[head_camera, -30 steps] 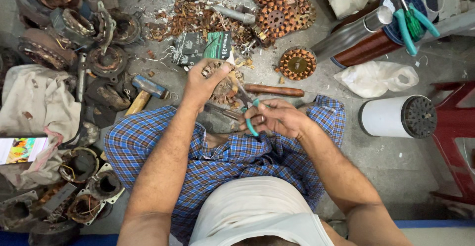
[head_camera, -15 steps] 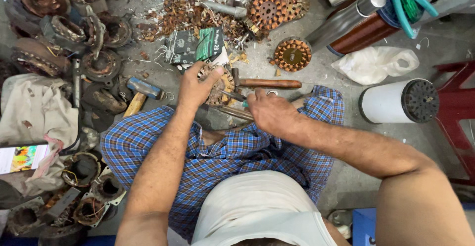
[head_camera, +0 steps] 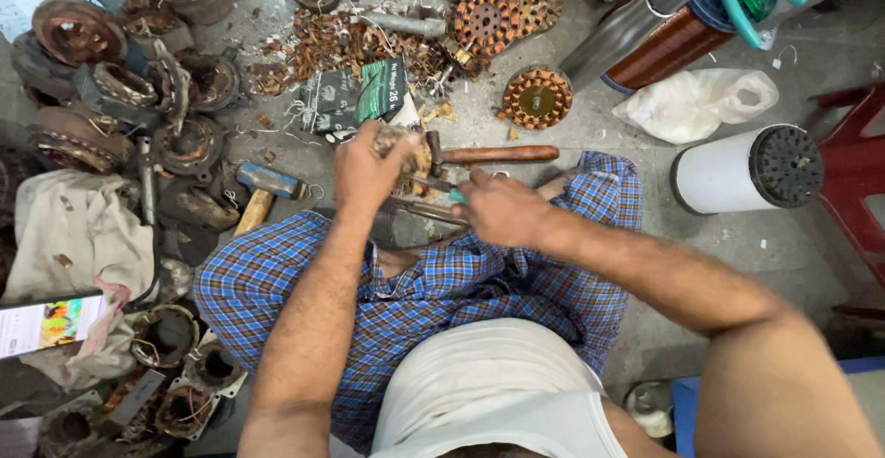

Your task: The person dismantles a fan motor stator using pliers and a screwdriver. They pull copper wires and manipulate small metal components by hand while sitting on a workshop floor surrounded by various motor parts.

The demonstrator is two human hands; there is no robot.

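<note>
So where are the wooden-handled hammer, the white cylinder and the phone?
Wooden-handled hammer [head_camera: 498,155]: head view, middle of its handle.
White cylinder [head_camera: 719,179]: head view, its white side.
Phone [head_camera: 46,322]: head view, its lit screen.

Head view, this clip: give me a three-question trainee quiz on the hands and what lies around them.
1. True or false: the left hand grips a wound motor part on the floor.
2. Which lies just beyond the right hand? A) wooden-handled hammer B) white cylinder C) phone
3. Fill in: the right hand holds a tool with a ____ handle.

Key: 1 true; 2 A; 3 teal, only a short stub of it shows past the fingers.
</note>
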